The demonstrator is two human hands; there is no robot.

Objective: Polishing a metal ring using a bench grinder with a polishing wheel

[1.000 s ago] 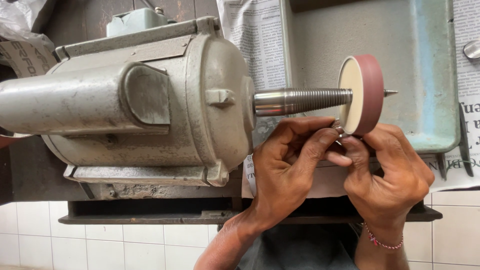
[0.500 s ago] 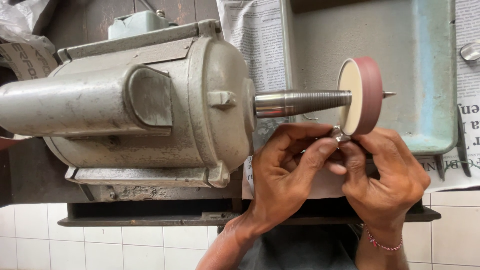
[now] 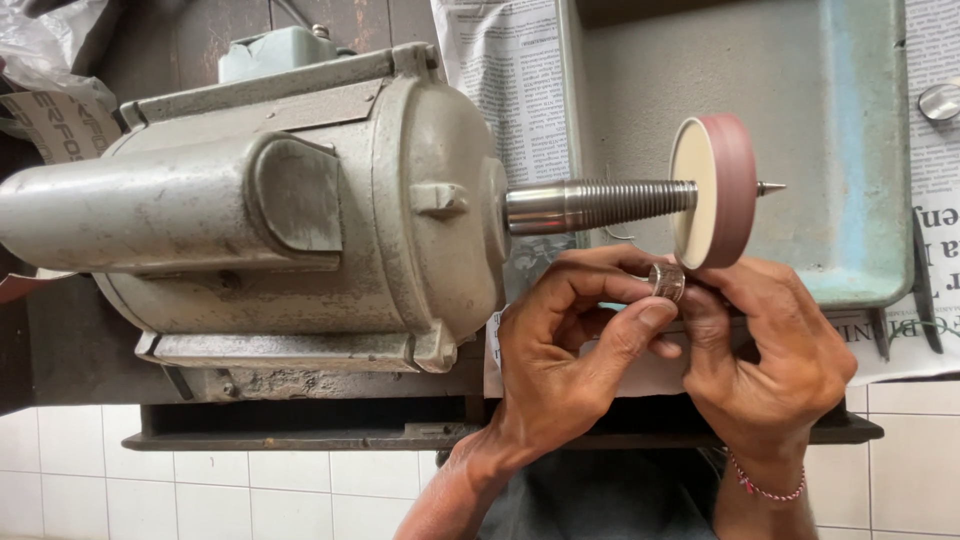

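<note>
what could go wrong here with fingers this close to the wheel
Both hands pinch a small silver metal ring right at the rim of the reddish-brown polishing wheel. The left hand and right hand fingertips could graze the wheel, and the ring might snag and fly out. The bare threaded steel spindle might catch skin.

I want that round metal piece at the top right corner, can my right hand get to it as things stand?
Probably not right away: the right hand is pinching the small metal ring with the left hand. Otherwise nothing blocks the way to the round metal piece.

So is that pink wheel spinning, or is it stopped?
Cannot tell. The pink wheel and the threaded spindle look sharp, not blurred, but one picture cannot settle it. Both hands' fingers hold a small metal ring beside it.
</note>
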